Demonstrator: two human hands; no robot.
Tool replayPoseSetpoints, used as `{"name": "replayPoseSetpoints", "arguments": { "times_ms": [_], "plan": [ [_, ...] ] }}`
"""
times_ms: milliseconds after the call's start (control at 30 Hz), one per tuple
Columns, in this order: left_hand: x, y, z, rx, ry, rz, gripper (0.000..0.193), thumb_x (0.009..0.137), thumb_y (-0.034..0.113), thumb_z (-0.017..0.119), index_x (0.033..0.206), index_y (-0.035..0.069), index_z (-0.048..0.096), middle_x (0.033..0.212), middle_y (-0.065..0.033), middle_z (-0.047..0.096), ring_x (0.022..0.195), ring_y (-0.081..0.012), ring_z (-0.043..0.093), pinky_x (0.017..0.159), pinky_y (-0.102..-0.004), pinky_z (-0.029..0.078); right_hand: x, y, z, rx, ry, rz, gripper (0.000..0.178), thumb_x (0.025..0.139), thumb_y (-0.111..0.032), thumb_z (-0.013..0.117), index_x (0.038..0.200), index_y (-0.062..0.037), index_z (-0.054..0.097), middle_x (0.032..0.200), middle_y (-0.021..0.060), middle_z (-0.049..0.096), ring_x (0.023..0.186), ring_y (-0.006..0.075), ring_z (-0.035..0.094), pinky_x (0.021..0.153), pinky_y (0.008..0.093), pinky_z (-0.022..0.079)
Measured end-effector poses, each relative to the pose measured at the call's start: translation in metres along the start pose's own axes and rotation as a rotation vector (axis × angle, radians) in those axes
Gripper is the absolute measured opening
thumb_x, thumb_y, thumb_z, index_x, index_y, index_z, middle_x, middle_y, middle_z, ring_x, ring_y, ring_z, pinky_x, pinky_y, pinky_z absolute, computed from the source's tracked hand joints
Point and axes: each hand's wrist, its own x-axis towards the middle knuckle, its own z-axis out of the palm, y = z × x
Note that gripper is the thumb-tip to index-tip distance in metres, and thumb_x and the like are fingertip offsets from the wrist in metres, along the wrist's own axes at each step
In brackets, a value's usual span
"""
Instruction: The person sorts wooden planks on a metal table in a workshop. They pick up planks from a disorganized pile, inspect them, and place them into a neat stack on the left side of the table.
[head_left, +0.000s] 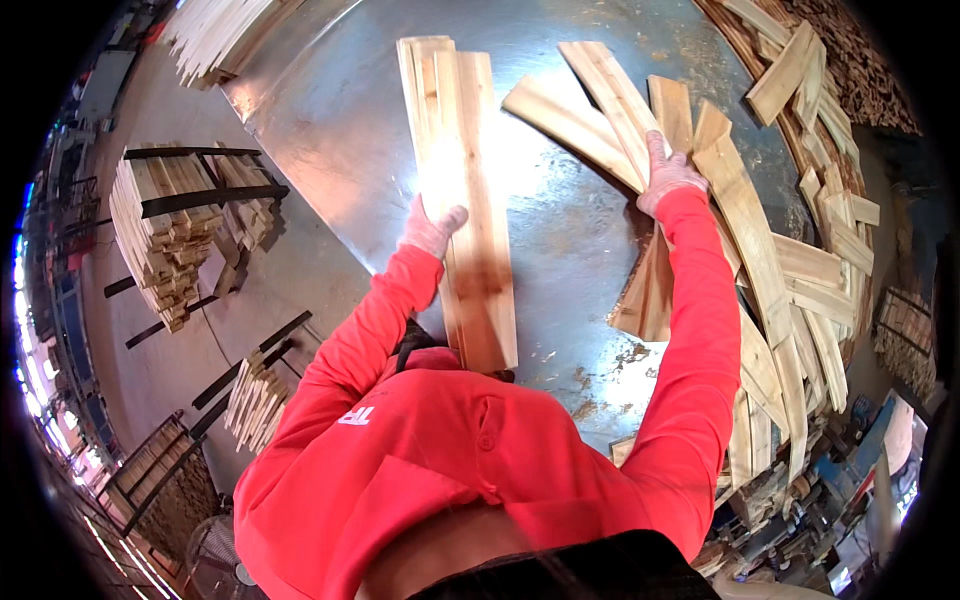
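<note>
A small stack of long, pale wooden boards (pixel 480 240) lies lengthwise before me on the metal table (pixel 560 260). My left hand (pixel 432 228) grips the stack's left edge, thumb over the top, the other fingers partly hidden along the side. To the right, my right hand (pixel 670 180) is closed on the near end of a wooden board (pixel 610 95) angled away to the upper left. Another board (pixel 570 130) crosses beneath it. Beside that hand, several boards fan out, including a long one (pixel 745 215) passing right of my wrist.
A loose heap of boards (pixel 810 265) runs along the table's right side. More boards (pixel 215 40) are stacked at the far left corner. Left of the table, racks with dark arms hold bundled boards (pixel 165 230). A fan (pixel 215 550) stands at the lower left.
</note>
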Motion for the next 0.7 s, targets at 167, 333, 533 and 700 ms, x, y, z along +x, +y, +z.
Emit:
{"name": "replayPoseSetpoints", "arguments": {
  "times_ms": [167, 333, 533, 700],
  "plan": [
    [0.051, 0.087, -0.071, 0.411, 0.039, 0.013, 0.083, 0.075, 0.032, 0.078, 0.140, 0.000, 0.037, 0.127, -0.0204, 0.058, 0.113, -0.0264, 0.059, 0.096, -0.0356, 0.047, 0.010, 0.013, 0.041, 0.934, -0.091, -0.173, 0.117, 0.061, -0.018, 0.088, 0.155, -0.0157, 0.018, 0.132, 0.0256, 0.055, 0.121, 0.0323, 0.057, 0.104, 0.0391, 0.043],
    [0.080, 0.165, -0.057, 1.196, -0.060, -0.030, 0.101, 0.075, 0.053, 0.071, 0.151, 0.006, 0.023, 0.142, -0.0253, 0.045, 0.128, -0.0358, 0.049, 0.107, -0.0418, 0.039, 0.068, -0.096, 0.107, 1.652, -0.204, -0.563, 0.080, 0.080, -0.044, 0.075, 0.139, -0.0004, 0.042, 0.118, 0.0192, 0.064, 0.108, 0.0273, 0.062, 0.094, 0.0317, 0.049],
    [0.088, 0.125, -0.063, 1.059, -0.116, 0.006, 0.106, 0.078, 0.067, 0.057, 0.153, 0.005, 0.014, 0.147, -0.0279, 0.036, 0.134, -0.0394, 0.042, 0.106, -0.0448, 0.038, -0.005, -0.235, -0.011, 1.432, -0.104, -0.151, 0.082, 0.083, -0.056, 0.063, 0.141, -0.0024, 0.043, 0.127, 0.0220, 0.060, 0.118, 0.0342, 0.058, 0.102, 0.0361, 0.041],
    [0.075, 0.121, -0.044, 1.242, -0.104, 0.101, 0.123, 0.069, 0.075, 0.063, 0.154, 0.006, 0.008, 0.157, -0.0256, 0.014, 0.144, -0.0388, 0.023, 0.113, -0.0484, 0.027, -0.011, -0.246, -0.066, 1.089, -0.164, 0.143, 0.092, 0.088, -0.069, 0.044, 0.140, 0.0056, 0.040, 0.130, 0.0269, 0.056, 0.122, 0.0358, 0.056, 0.104, 0.0397, 0.041]
  ]
}}
